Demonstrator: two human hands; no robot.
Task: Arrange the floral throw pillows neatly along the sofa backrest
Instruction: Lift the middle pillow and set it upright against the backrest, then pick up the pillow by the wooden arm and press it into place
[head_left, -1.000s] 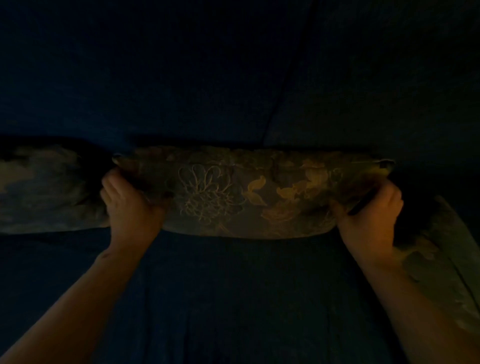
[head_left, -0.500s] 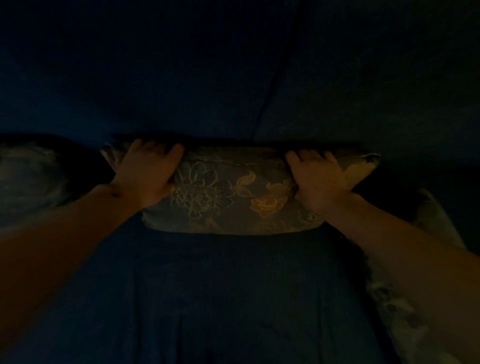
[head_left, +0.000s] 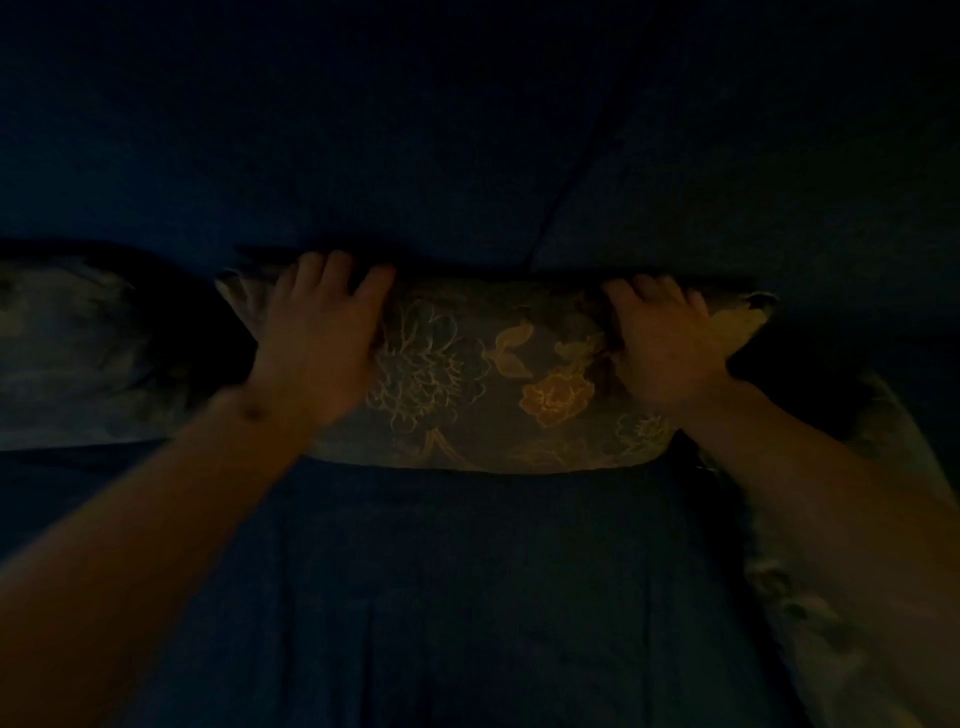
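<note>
In dim light, a floral throw pillow (head_left: 467, 374) with outlined flowers stands at the middle of the dark blue sofa, leaning on the backrest (head_left: 415, 156). My left hand (head_left: 322, 338) lies flat on its left part, fingers spread up to the top edge. My right hand (head_left: 660, 343) rests on its right part, fingertips at the top edge. Neither hand closes around the pillow. A second floral pillow (head_left: 67, 353) sits against the backrest at the far left. A third floral pillow (head_left: 810, 597) lies at the right, partly hidden under my right forearm.
The dark blue seat cushion (head_left: 467, 597) stretches from the pillow towards me. A seam (head_left: 561, 208) splits the backrest into two cushions just above the middle pillow. Gaps of dark sofa separate the middle pillow from its neighbours.
Both hands let go of the pillow's ends and moved inward onto its front face. The pillow stands closer to the backrest than one second ago.
</note>
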